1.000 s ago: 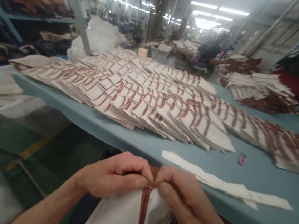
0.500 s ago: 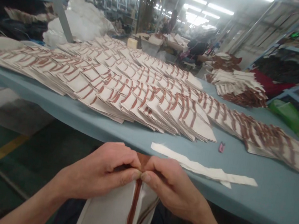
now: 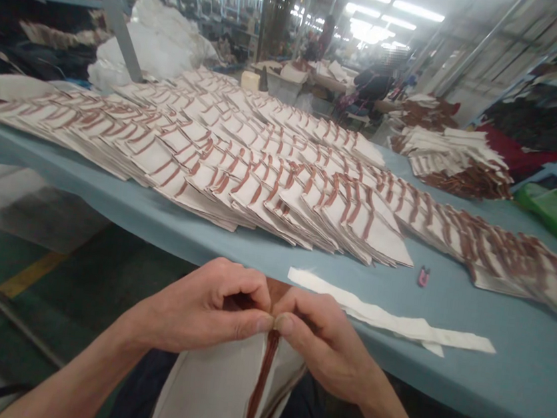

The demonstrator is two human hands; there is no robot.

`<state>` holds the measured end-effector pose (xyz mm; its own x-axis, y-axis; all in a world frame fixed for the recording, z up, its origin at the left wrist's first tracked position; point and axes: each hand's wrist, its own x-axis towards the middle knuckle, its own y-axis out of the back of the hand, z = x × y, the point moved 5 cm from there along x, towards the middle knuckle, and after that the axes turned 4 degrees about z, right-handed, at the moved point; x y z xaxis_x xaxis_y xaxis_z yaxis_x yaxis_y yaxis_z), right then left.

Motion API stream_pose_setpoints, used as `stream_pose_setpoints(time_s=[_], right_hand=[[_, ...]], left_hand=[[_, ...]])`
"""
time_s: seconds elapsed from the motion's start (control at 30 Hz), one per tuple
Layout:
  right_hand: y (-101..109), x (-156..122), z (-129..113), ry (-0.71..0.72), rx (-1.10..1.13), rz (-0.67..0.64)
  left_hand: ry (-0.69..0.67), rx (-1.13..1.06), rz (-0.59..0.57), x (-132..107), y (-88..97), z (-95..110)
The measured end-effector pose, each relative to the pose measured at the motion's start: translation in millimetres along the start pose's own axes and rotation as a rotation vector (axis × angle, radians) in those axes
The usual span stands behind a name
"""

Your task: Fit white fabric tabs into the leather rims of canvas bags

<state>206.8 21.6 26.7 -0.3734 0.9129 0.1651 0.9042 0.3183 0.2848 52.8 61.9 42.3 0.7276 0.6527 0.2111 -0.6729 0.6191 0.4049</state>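
Note:
Over my lap hangs a white fabric piece (image 3: 215,390) with a brown seam strip (image 3: 263,382) running down it and brown material showing at its top. My left hand (image 3: 211,309) pinches the piece just left of the seam between thumb and forefinger. On the other side of the seam, my right hand (image 3: 327,339) pinches it the same way, the two thumb tips almost touching. What lies under the fingertips is hidden. White fabric strips (image 3: 391,319) lie on the table right beyond my right hand.
Overlapping rows of white pieces with brown bands (image 3: 242,171) cover much of the blue table (image 3: 515,383). Small pink thread snips (image 3: 424,276) lie near the strips. Farther back are another fabric pile (image 3: 458,159), a green bag (image 3: 554,217) and a seated person (image 3: 373,85).
My view has turned slightly left, so the table's contents sit farther right. Both hands keep their pinch on the fabric piece, whose right part has folded a little.

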Motion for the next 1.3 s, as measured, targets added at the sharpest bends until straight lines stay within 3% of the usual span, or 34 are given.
stream_pose_setpoints(time_s=[0.2,0.37,0.53,0.7,1.07,1.3], right_hand=[[3,-4,-9,0.073,-0.138,0.099],[34,-18,9,-0.021,-0.226,0.282],[31,-26,50,-0.184,-0.249,0.179],[11,-18,61,-0.169,-0.163,0.153],[-6,5,46,-0.094,-0.130,0.112],[-18,12,-1,0.093,-0.025,0.075]], left_hand=[[0.114,-0.068,-0.097,9,3.9,-21],[0.154,-0.116,-0.009,14,18.4,-36],[0.153,-0.245,-0.140,14,7.7,-27],[0.240,-0.447,-0.161,10,-3.3,-25],[0.235,-0.401,-0.130,-3,4.3,-20],[0.217,-0.465,-0.156,-9,8.8,-16]])
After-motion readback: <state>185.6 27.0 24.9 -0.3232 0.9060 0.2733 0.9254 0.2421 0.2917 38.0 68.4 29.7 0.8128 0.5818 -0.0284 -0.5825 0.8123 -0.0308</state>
